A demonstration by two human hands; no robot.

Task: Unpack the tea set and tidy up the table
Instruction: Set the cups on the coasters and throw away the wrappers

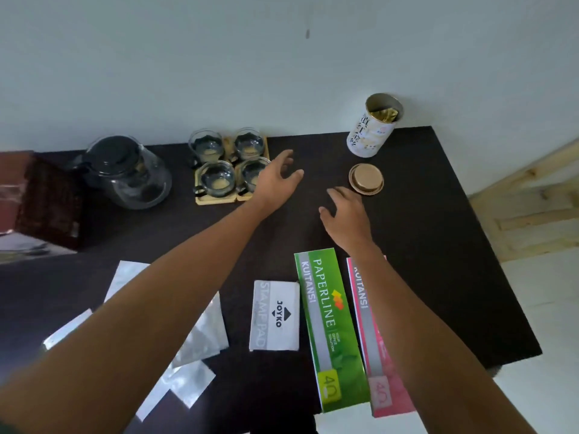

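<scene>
A glass teapot (125,173) with a dark lid stands at the back left of the dark table (438,245). Several glass cups (216,178) sit on wooden coasters (200,200) beside it. An open white tea canister (372,126) holding gold packets stands at the back right, its gold lid (366,179) lying in front of it. My left hand (279,178) hovers open just right of the cups. My right hand (343,214) is open too, fingers spread, just left of the lid. Neither hand holds anything.
A dark red box (47,198) sits at the left edge. Silver foil wrappers (194,339) lie at the front left. A white stamp pad box (275,314), a green receipt book (332,330) and a pink receipt book (376,346) lie at the front. A wall runs behind the table.
</scene>
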